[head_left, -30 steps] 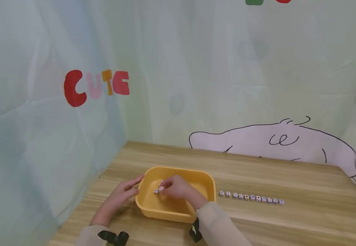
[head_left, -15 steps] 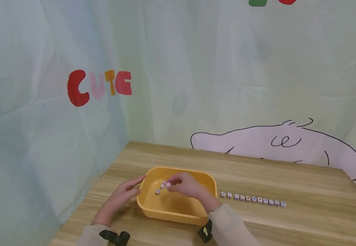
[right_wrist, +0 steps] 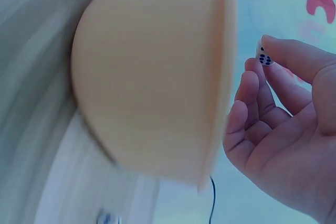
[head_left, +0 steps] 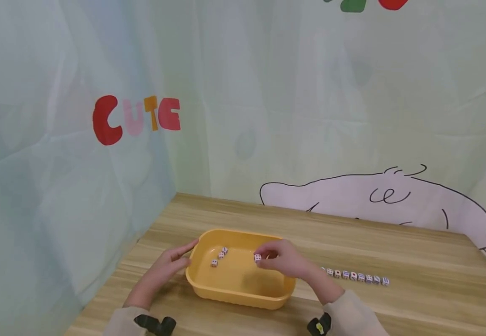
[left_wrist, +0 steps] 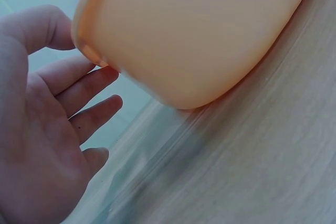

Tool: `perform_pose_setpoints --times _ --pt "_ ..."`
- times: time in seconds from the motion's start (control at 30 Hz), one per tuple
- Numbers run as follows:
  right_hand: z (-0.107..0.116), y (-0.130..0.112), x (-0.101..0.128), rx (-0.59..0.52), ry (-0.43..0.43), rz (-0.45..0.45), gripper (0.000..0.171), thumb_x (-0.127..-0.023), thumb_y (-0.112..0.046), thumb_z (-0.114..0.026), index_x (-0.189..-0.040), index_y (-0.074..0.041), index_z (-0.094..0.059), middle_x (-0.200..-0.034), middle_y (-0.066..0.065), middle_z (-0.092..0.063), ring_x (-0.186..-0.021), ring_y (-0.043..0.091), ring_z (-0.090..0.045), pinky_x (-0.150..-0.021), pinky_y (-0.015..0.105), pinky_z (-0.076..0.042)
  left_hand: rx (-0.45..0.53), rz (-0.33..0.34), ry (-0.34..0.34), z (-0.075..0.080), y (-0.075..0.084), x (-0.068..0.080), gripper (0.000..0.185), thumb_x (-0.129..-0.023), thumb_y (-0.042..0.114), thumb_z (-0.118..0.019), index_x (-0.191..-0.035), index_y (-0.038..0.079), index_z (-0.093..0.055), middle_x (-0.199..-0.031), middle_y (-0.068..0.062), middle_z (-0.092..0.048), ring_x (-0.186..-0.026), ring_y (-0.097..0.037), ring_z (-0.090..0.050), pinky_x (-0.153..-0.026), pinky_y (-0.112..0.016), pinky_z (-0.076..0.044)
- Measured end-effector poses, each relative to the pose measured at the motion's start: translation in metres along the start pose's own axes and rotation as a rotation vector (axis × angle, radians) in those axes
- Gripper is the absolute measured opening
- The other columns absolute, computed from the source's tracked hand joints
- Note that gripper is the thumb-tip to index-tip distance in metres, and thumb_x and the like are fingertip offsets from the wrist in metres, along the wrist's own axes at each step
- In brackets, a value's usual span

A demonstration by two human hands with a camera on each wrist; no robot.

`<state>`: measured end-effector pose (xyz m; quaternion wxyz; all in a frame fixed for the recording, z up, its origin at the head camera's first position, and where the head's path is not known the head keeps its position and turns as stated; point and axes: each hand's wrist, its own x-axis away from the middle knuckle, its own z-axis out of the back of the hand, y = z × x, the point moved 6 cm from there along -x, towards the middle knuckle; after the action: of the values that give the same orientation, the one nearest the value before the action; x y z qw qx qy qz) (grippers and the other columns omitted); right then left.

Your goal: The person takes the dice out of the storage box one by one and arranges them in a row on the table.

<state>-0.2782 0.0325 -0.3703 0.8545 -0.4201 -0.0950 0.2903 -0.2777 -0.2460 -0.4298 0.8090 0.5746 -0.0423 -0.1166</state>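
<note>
In the head view my right hand [head_left: 282,259] pinches a white die [head_left: 257,257] between thumb and fingertips over the right part of a yellow plastic basin [head_left: 243,298]. The right wrist view shows the die [right_wrist: 264,56] with dark pips, held level with the basin's rim. My left hand [head_left: 169,261] rests against the basin's left end, its thumb and index fingertip touching the rim. Seen from the left wrist, the other fingers of that hand [left_wrist: 52,108] stand loose and apart. Inside the basin, 3 dice [head_left: 221,255] lie toward the left.
A row of several white dice [head_left: 354,276] runs across the wooden table [head_left: 415,261] to the right of the basin; my right hand and forearm hide its near left end. Printed cloth walls [head_left: 243,116] stand at the left and back of the table.
My right hand has lifted a die from the group at the basin's left and carried it rightward. The left hand stays at the rim.
</note>
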Motion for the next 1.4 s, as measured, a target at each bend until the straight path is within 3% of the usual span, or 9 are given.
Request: perform_pose_setpoints --times 0.3,0.53,0.7,1.0,1.27,1.4 --pt "0.039 0.027 0.035 0.024 0.033 -0.071 0.025 -0.088 -0.017 -0.068 -0.106 0.001 -0.069 -0.085 0.001 -0.063 -0.075 0.015 -0.053 -0.060 0.023 -0.047 -0.025 -0.044 -0.016 0.002 0.004 0.001 0.056 -0.090 0.013 -0.054 -0.143 -0.001 -0.041 -0.148 -0.018 -0.038 -0.138 -0.041 -0.032 -0.109 -0.053 -0.032" --pt "0.072 0.038 0.061 0.123 0.093 -0.086 0.026 -0.086 -0.019 -0.069 -0.105 -0.002 -0.070 -0.085 0.000 -0.064 -0.076 0.012 -0.054 -0.062 0.023 -0.048 -0.040 -0.054 -0.004 0.005 -0.002 -0.003 0.055 -0.090 0.012 -0.055 -0.143 0.001 -0.043 -0.148 -0.016 -0.040 -0.138 -0.041 -0.031 -0.110 -0.056 -0.027" --pt "0.090 0.049 0.082 0.134 0.131 -0.105 0.028 -0.085 -0.018 -0.070 -0.106 0.000 -0.069 -0.085 0.001 -0.064 -0.075 0.008 -0.054 -0.062 0.023 -0.048 -0.041 -0.082 -0.019 0.005 0.001 -0.004 0.055 -0.090 0.011 -0.054 -0.143 -0.001 -0.042 -0.148 -0.018 -0.038 -0.139 -0.043 -0.028 -0.110 -0.059 -0.024" --pt "0.114 0.071 0.118 0.117 0.166 -0.149 0.030 -0.087 -0.014 -0.069 -0.109 0.006 -0.067 -0.089 0.005 -0.064 -0.076 0.003 -0.054 -0.063 0.023 -0.049 -0.027 -0.068 -0.026 0.000 0.000 -0.006 0.056 -0.090 0.011 -0.054 -0.143 -0.002 -0.041 -0.149 -0.018 -0.038 -0.138 -0.039 -0.030 -0.109 -0.054 -0.028" --pt "0.138 0.097 0.145 0.170 0.202 -0.183 0.028 -0.087 -0.011 -0.068 -0.108 0.007 -0.066 -0.094 0.008 -0.067 -0.079 -0.003 -0.055 -0.066 0.023 -0.051 -0.017 -0.056 -0.029 -0.002 -0.002 -0.004 0.056 -0.091 0.012 -0.055 -0.143 -0.001 -0.040 -0.149 -0.017 -0.037 -0.139 -0.040 -0.030 -0.109 -0.054 -0.028" --pt "0.148 0.114 0.156 0.183 0.206 -0.247 0.032 -0.087 -0.013 -0.068 -0.111 0.009 -0.065 -0.098 0.011 -0.068 -0.081 -0.003 -0.055 -0.067 0.023 -0.051 -0.026 -0.050 -0.019 0.000 -0.001 -0.002 0.056 -0.092 0.013 -0.055 -0.144 -0.001 -0.040 -0.149 -0.016 -0.038 -0.139 -0.039 -0.030 -0.109 -0.053 -0.030"
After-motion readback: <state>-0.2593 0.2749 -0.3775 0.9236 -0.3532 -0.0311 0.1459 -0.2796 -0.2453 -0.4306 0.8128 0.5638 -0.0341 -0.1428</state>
